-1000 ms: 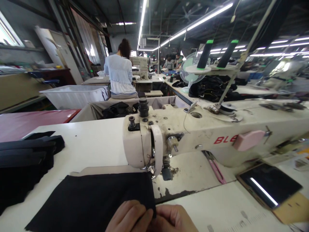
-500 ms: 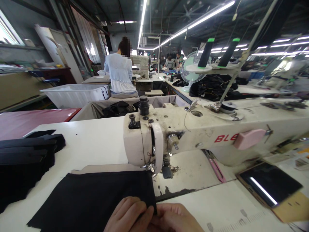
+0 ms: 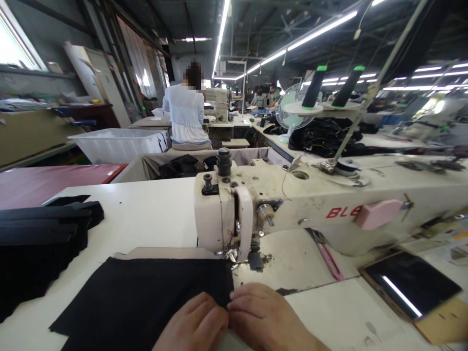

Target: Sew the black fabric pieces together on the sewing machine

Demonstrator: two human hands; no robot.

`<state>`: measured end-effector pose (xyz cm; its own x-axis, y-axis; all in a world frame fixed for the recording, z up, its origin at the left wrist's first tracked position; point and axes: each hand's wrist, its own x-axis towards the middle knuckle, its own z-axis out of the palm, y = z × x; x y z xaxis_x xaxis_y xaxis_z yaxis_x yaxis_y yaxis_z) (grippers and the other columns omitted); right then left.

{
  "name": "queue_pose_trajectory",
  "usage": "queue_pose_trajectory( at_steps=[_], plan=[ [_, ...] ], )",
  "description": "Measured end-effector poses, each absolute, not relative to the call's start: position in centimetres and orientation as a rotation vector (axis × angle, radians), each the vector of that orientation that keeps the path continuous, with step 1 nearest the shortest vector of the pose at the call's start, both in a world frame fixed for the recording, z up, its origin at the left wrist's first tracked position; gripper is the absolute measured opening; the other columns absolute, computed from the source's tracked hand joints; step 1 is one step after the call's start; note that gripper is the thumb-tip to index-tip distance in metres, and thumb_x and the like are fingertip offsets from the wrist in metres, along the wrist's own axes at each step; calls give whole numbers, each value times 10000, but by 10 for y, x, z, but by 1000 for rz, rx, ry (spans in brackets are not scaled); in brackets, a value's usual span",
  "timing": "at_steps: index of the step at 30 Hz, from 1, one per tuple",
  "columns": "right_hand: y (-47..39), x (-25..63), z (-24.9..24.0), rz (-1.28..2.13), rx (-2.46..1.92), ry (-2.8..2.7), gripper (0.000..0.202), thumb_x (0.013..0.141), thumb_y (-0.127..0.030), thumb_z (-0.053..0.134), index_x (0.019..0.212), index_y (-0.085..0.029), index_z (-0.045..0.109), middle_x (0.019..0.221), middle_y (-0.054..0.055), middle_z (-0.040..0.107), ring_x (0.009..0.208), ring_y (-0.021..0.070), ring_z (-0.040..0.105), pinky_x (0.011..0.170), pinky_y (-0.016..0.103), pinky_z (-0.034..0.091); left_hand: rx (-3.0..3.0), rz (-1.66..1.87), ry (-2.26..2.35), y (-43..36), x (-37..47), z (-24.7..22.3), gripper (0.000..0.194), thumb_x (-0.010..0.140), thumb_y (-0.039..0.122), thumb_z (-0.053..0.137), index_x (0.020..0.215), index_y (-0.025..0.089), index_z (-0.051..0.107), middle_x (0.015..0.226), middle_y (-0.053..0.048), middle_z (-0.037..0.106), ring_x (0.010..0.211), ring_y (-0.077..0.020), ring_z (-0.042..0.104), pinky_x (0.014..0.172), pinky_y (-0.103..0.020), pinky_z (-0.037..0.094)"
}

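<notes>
A cream sewing machine [image 3: 292, 204] stands on the white table [image 3: 146, 214]. Black cloth [image 3: 146, 297] lies flat before its needle. The left hand [image 3: 197, 326] and right hand [image 3: 266, 319] pinch the cloth's near right corner, fingers closed together.

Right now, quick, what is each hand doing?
Left hand: fingers curled, pinching the edge of the black cloth.
Right hand: closed on the same edge, next to the left.

Phone [image 3: 411, 284], pink snips [image 3: 329, 257] — fan [image 3: 290, 108]
</notes>
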<state>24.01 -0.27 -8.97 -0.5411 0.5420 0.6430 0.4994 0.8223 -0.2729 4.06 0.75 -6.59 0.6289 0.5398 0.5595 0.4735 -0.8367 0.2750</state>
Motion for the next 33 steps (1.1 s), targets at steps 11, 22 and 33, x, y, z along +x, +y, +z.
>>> queue_pose_trajectory(
  at_steps=[11, 22, 33],
  plan=[
    [6, 238, -93, -55, -704, -2331, 413, 1053, -214, 294, 916, -174, 682, 827, 18, 759, 776, 139, 721, 741, 206, 585, 2857, 501, 1034, 62, 22, -83, 380, 876, 95, 544, 1233, 222, 580, 1126, -40, 659, 1021, -220, 598, 902, -345, 500],
    [24, 231, -90, -164, -806, -2330, 348, 986, -84, 357, 1012, -54, 703, 1006, 128, 757, 952, 246, 721, 847, 326, 606, 2791, 604, 1007, 91, 24, -63, 294, 993, 189, 361, 1010, 202, 654, 1114, -49, 670, 1061, -218, 593, 922, -342, 500],
    [15, 229, -83, -72, -1003, -2326, 420, 785, -21, 433, 1132, -22, 670, 1141, 196, 700, 985, 306, 680, 859, 437, 601, 2724, 713, 1184, 121, 15, -60, 487, 970, 268, 253, 687, 235, 649, 838, -68, 663, 761, -210, 587, 746, -331, 554]
  ],
)
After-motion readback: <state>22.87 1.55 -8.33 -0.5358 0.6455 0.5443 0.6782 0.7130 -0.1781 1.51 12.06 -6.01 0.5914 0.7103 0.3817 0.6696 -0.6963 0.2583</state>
